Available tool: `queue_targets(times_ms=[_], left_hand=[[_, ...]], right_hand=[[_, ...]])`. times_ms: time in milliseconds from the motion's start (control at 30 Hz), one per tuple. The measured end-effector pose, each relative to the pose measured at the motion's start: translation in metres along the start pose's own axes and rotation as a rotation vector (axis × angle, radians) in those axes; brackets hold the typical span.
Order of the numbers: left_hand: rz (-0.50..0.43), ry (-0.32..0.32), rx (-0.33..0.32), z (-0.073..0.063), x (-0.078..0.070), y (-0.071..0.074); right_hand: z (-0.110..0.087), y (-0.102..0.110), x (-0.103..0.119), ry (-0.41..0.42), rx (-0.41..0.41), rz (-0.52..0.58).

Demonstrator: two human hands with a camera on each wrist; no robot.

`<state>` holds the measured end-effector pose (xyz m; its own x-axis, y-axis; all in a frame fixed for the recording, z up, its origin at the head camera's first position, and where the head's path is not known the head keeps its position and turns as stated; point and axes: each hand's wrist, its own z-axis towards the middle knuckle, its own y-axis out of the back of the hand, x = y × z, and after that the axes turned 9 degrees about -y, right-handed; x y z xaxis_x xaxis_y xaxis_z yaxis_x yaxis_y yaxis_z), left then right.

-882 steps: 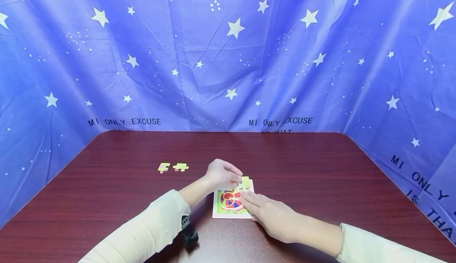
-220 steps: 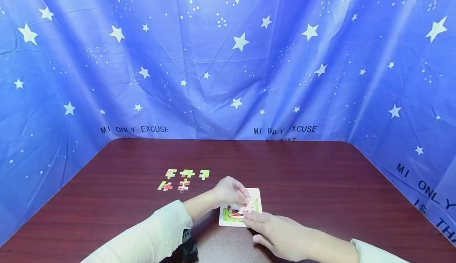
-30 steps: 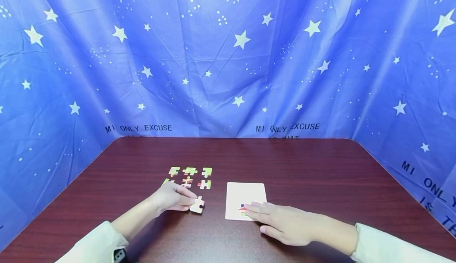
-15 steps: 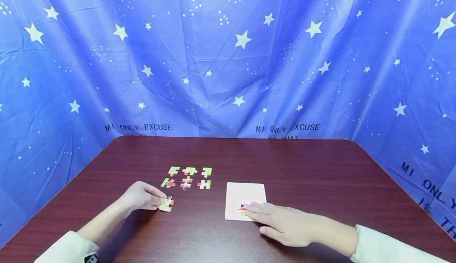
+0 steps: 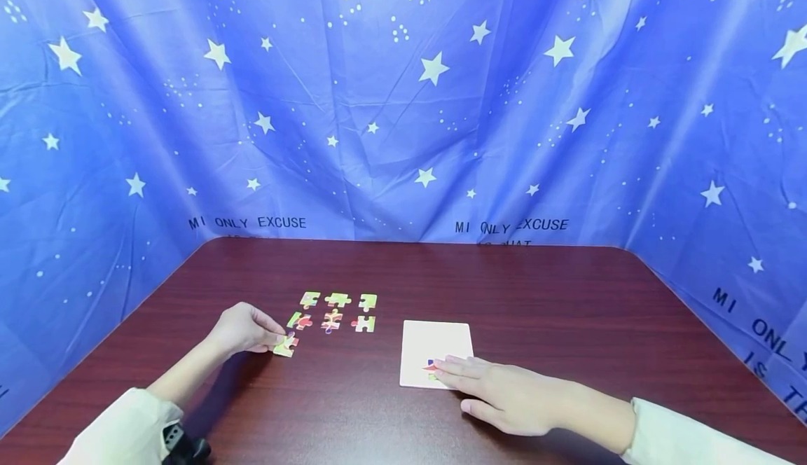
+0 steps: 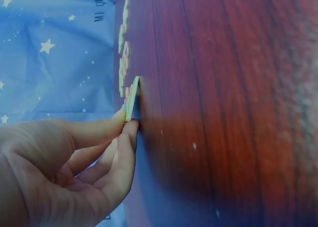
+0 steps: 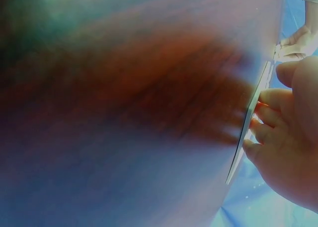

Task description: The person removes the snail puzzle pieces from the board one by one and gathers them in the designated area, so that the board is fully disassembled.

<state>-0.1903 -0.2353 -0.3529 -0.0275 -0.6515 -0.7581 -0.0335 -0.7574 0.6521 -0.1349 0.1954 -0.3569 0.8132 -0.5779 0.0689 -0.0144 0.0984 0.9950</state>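
My left hand [image 5: 244, 330] pinches a green and yellow jigsaw piece [image 5: 286, 344] between thumb and fingers, just in front of the laid-out pieces. In the left wrist view the pinched piece stands tilted, one end raised off the table. My right hand [image 5: 504, 395] rests with straight fingers on the lower right of a white puzzle board [image 5: 435, 339]. Beside those fingertips shows a small patch of red, blue and yellow print [image 5: 431, 368], the rest of it hidden under the hand. Seen edge-on in the right wrist view, the board [image 7: 248, 117] lies under the fingers.
Several jigsaw pieces lie in two rows left of the board, among them a green one [image 5: 368, 302] and a red-centred one [image 5: 331, 321]. The dark red wooden table [image 5: 504, 290] ends at a blue star-printed curtain [image 5: 403, 101].
The board held a colourful picture at first; its pieces now mostly lie in rows at left. Over the last second my left hand carried its piece left, then slightly away from me.
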Motion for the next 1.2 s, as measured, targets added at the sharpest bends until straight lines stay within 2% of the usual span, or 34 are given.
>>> queue_targets(times_ms=[500,733,1000,1200], left_hand=[[0.217,-0.135,-0.071,-0.003,-0.008,-0.002],[0.252,-0.147,-0.091,-0.005,-0.008,-0.005],[0.25,-0.143,-0.054,-0.003,-0.013,0.0],[0.312,-0.208,-0.072,-0.004,-0.025,0.0]], right_hand=[[0.003,0.003,-0.001,-0.01,0.004,0.01],[0.002,0.0,-0.001,-0.027,0.011,0.024],[0.001,0.0,0.0,-0.054,0.037,0.032],[0.001,0.004,0.003,-0.083,0.062,0.035]])
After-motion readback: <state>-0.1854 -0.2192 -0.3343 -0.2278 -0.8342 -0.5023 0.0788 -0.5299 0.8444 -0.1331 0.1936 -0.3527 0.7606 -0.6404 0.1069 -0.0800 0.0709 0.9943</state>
